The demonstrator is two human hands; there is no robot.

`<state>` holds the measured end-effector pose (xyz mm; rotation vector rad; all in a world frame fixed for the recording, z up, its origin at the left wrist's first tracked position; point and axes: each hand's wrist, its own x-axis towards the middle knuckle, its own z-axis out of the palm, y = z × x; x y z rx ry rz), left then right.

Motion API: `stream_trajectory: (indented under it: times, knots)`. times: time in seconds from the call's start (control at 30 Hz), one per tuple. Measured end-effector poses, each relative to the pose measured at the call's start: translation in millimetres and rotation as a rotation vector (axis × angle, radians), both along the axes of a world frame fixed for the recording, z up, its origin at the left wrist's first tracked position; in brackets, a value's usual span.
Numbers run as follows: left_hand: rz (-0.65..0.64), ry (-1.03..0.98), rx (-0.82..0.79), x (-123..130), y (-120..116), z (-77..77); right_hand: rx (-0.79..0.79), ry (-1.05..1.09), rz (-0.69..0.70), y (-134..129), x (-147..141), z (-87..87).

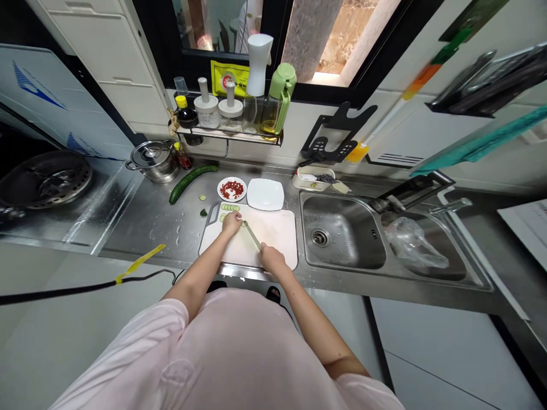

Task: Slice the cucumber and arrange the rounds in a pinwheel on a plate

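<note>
The main danger sits at the left hand (232,223), whose fingers curl and press down on a short cucumber piece (243,224), mostly hidden, on the white cutting board (277,239): the blade of the kitchen knife (253,236) lies just beside those fingertips, so a slip or a rolling piece could bring the edge onto them. The right hand (272,259) is closed around the knife's handle at the board's near edge, though the hand hides most of the grip. Water droplets (177,228) on the steel counter (145,228) left of the board could let the board skid under pressure. Counted, there are two hands, one knife, about six cucumber slices (228,208) on the board, one long cucumber (192,183) beyond its left corner, two plates beyond it, one holding chopped red chili (231,188), the other a white square plate (265,194), and one steel sink (342,230) to its right.
</note>
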<state>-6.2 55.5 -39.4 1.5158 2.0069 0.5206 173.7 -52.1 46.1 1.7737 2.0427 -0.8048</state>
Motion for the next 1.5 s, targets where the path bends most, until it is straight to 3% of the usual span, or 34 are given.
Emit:
stream_trajectory:
  times: [0.7,1.2,1.5]
  knots:
    - [-0.007,0.015,-0.007,-0.3,0.3,0.3,-0.007,0.004,-0.005,0.6,-3.1,0.3]
    - [-0.015,0.011,0.003,-0.9,-0.5,1.2,-0.037,-0.016,-0.002,-15.0,9.3,4.8]
    - [-0.013,0.006,0.027,-1.3,0.3,-3.1,-0.012,-0.006,-0.002,-5.2,1.2,-1.2]
